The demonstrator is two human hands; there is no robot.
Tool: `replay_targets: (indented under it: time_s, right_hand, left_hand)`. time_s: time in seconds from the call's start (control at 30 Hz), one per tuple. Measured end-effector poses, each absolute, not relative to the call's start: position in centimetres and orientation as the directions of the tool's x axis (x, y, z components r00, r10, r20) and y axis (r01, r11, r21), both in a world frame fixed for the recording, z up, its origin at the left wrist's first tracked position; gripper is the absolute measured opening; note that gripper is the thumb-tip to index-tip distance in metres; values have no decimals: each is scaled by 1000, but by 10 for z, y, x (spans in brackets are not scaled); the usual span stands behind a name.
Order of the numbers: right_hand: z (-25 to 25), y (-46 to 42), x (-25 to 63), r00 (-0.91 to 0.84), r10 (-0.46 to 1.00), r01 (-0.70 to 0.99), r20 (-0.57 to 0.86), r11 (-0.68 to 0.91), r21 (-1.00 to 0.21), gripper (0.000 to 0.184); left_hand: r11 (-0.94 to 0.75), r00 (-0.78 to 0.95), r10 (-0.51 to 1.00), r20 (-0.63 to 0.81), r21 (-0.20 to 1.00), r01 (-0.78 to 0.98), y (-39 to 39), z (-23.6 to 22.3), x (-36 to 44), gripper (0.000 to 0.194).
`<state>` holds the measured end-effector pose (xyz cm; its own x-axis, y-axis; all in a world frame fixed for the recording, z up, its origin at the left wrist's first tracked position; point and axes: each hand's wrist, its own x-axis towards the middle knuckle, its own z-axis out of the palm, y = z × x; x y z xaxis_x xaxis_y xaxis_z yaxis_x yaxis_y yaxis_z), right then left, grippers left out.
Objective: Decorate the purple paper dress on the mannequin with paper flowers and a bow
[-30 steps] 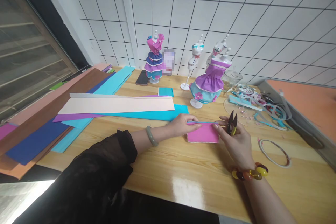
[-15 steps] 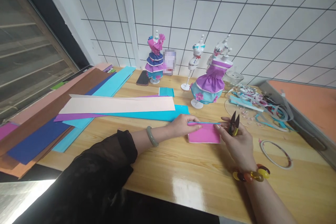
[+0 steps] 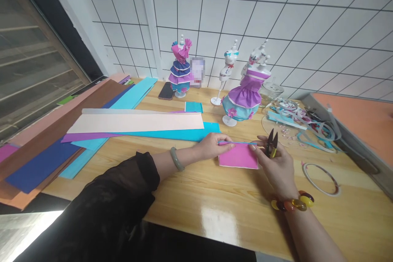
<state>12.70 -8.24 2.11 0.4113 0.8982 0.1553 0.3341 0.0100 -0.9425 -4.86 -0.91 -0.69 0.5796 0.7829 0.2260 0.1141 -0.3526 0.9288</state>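
Between my hands is a pink rectangular piece (image 3: 238,157), perhaps crepe paper, with a thin blue strip along its far edge and a whitish near edge. My left hand (image 3: 213,145) pinches its far left corner between thumb and fingers. At the far right corner, the thumb and fingers of my right hand (image 3: 278,163) grip the same piece. Small thread snips (image 3: 272,144) with dark pointed blades and yellowish handles are tucked in the right hand too, blades pointing up and away. The fingers beneath the piece are partly hidden.
Long sheets in pale pink (image 3: 138,122), blue (image 3: 46,168) and brown lie at left. Behind stand a tiered-dress mannequin (image 3: 180,69), a purple-dress mannequin (image 3: 245,94) and bare ones. A phone (image 3: 166,91), a teal piece (image 3: 193,107), ribbon scraps (image 3: 322,129) and a ring (image 3: 321,178) lie around.
Both hands keep their hold on the pink piece. Its near right corner sits slightly lower and farther right; otherwise only slight camera shift shows.
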Motion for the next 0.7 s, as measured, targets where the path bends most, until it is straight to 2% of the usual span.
replay_targets:
  time_s: [0.27,0.47,0.7]
  right_hand:
    - [20,-82,127,400,903,360,161,7,-933,48]
    - [19,-82,128,392,910,353,134,-14,-935,47]
    - [19,-83,126,379,919,300,112,-8,-954,44]
  left_hand:
    - [-354,626,751,208,928,116,-7,-10,-48,29]
    - [-270,657,740,143,958,96,-8,-9,-49,36]
    - [-311,663,730,166,945,106,-7,-11,-49,31]
